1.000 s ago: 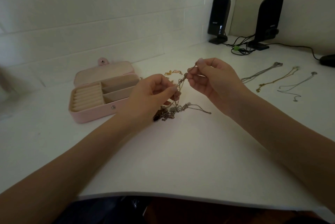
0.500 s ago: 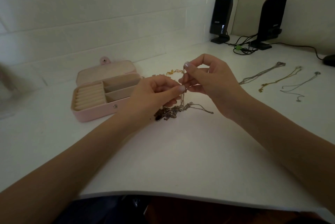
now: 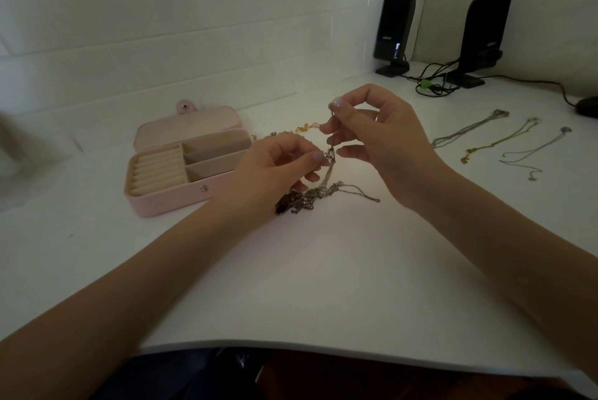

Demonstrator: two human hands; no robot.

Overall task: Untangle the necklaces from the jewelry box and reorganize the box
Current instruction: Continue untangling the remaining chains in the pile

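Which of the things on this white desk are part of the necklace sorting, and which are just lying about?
Part of the job:
- tangled clump of silver chains, pinched by left hand and right hand
- open pink jewelry box
- three straightened necklaces laid out on the right
- small gold chain

Just lying about:
- two black speakers
- their black cables

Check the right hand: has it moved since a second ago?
Yes. The right hand drew left toward the pink jewelry box, closing on the left hand above the tangled chains.

Bare forearms, no sleeves; pale polish on the fingers
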